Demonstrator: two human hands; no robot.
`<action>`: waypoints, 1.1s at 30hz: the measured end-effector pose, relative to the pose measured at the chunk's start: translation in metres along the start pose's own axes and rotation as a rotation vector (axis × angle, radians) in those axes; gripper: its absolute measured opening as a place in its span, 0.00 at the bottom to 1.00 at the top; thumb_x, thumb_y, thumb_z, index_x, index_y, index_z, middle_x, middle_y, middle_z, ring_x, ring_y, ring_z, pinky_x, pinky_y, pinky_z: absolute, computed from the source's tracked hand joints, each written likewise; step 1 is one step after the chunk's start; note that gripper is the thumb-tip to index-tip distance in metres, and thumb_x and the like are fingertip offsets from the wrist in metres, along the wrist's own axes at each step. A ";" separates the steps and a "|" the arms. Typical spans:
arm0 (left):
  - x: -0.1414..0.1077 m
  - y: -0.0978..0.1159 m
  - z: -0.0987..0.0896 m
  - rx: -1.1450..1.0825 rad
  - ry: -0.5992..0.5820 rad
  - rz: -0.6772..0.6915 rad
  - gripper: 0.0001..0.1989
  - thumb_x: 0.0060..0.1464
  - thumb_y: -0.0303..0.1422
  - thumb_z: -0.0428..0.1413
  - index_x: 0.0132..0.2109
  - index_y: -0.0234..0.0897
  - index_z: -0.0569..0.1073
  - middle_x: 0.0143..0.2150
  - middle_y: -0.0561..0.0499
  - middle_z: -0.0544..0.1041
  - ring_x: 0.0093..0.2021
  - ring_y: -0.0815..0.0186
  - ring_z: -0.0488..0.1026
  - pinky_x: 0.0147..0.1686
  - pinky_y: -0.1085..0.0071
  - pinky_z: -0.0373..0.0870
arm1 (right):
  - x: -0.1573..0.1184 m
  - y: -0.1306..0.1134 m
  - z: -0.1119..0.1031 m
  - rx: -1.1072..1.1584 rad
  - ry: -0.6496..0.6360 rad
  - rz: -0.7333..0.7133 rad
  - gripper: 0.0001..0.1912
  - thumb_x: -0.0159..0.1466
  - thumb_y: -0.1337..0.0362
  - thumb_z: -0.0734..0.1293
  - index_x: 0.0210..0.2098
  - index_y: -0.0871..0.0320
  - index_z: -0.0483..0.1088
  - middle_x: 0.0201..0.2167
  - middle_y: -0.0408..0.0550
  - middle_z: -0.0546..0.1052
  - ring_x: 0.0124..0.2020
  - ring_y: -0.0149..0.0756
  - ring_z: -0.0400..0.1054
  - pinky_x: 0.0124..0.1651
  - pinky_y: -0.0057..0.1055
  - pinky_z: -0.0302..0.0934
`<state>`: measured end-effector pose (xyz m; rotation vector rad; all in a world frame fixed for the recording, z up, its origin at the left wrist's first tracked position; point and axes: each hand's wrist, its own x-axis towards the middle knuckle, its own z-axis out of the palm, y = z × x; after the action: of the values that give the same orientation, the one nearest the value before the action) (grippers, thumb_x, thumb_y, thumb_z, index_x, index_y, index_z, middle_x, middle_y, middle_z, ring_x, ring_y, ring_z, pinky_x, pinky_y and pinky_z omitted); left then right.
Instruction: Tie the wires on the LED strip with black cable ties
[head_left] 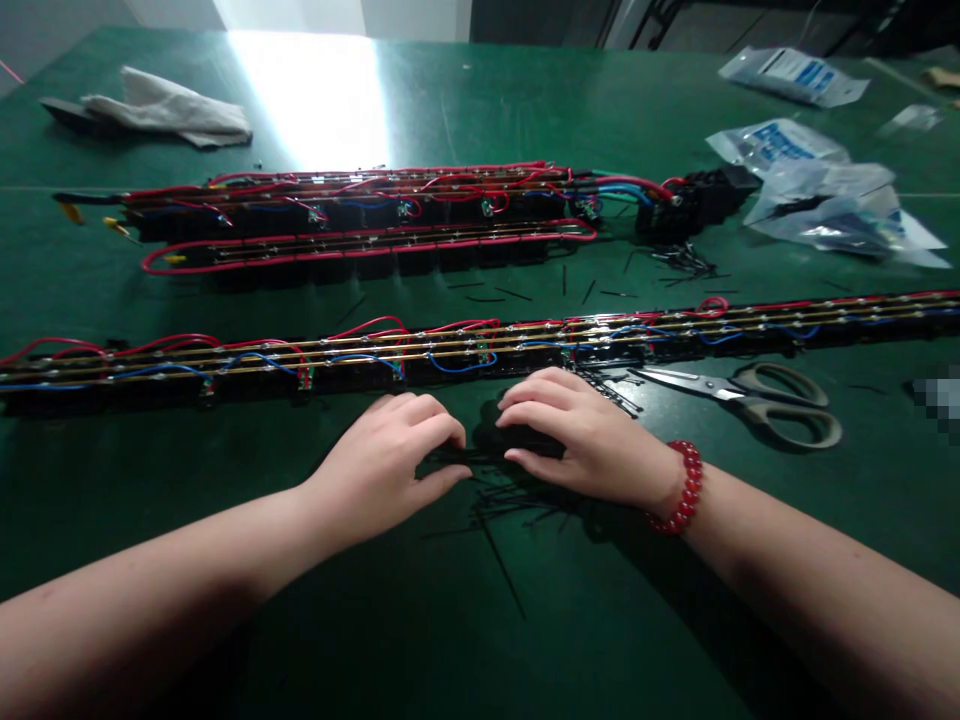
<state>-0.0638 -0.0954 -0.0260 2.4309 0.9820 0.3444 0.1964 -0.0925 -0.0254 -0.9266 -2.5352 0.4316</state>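
My left hand (397, 450) rests low over the green table, fingers curved, with a gap between thumb and forefinger. Facing it, my right hand (566, 430) has its fingers bent and the thumb apart from them; nothing shows in its grasp. Thin black cable ties (517, 505) lie in a loose pile just below and between both hands. Directly beyond my fingers runs a long black strip assembly (345, 350) with brass-coloured rods and red and blue wires. What lies under my palms is hidden.
Scissors (750, 395) lie right of my right hand, blades pointing left. Farther back sit a second wired assembly (360, 205), a red-wired strip (375, 250) and scattered black offcuts (514, 294). Plastic bags (825, 190) are at the right, a cloth glove (172, 110) at the far left.
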 end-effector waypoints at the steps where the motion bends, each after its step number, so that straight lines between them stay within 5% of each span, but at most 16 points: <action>1: 0.000 0.000 0.000 0.006 -0.005 0.002 0.07 0.63 0.36 0.56 0.44 0.39 0.72 0.43 0.51 0.75 0.43 0.60 0.71 0.44 0.60 0.66 | 0.000 0.000 0.000 0.002 0.009 -0.003 0.06 0.66 0.62 0.68 0.41 0.56 0.72 0.43 0.51 0.79 0.45 0.40 0.69 0.51 0.41 0.66; 12: 0.001 0.000 -0.001 -0.017 0.015 0.004 0.05 0.64 0.31 0.52 0.40 0.38 0.72 0.41 0.51 0.75 0.42 0.62 0.70 0.43 0.62 0.65 | 0.001 0.002 -0.002 0.088 0.069 -0.023 0.04 0.68 0.66 0.65 0.35 0.55 0.71 0.33 0.46 0.78 0.37 0.35 0.70 0.45 0.36 0.65; 33: 0.002 0.003 -0.003 -0.046 0.043 0.018 0.04 0.64 0.30 0.51 0.38 0.38 0.68 0.34 0.54 0.74 0.35 0.66 0.67 0.38 0.69 0.60 | 0.000 0.002 -0.002 0.167 0.126 0.027 0.03 0.67 0.69 0.65 0.38 0.57 0.71 0.34 0.46 0.78 0.36 0.33 0.70 0.42 0.32 0.66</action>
<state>-0.0622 -0.0944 -0.0217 2.4012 0.9598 0.4229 0.1986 -0.0904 -0.0242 -0.8967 -2.3354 0.5657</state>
